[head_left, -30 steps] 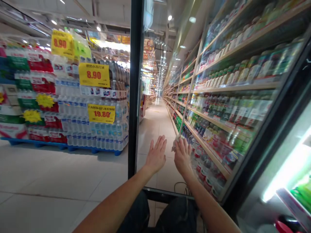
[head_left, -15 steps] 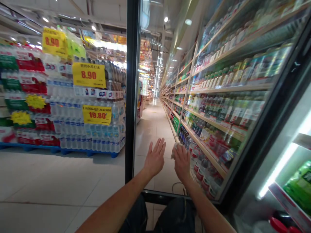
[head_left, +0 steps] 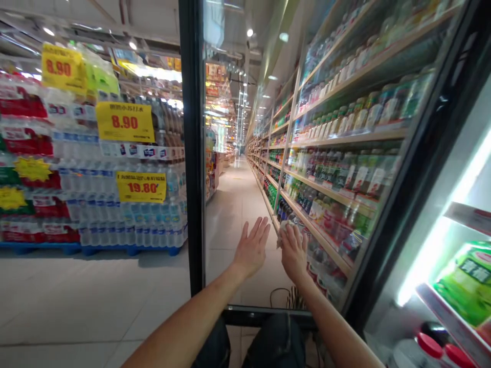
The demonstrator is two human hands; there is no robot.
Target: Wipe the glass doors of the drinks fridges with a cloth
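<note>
A tall glass door [head_left: 230,214] with a black frame stands upright before me. My left hand [head_left: 251,248] is up near the glass, fingers spread and stretched out, with nothing in it. I cannot tell whether its palm touches the pane. My right hand [head_left: 294,254] lies over a crumpled pale cloth [head_left: 283,232], which pokes out at the fingertips against the glass. Most of the cloth is hidden under that hand. Both hands are in the lower middle of the view, a short gap apart.
Shelves of bottles [head_left: 330,189] and an aisle floor [head_left: 238,204] show in the pane. On the right is a lit cooler shelf with a green packet [head_left: 470,283] and red-lidded jars [head_left: 428,346]. Left stand stacked water packs [head_left: 115,202] on a blue pallet [head_left: 134,250] with yellow price signs [head_left: 125,121].
The view has shifted slightly to the right, so more of the green packet and jars shows. Both hands keep nearly the same pose; the cloth stays under my right hand.
</note>
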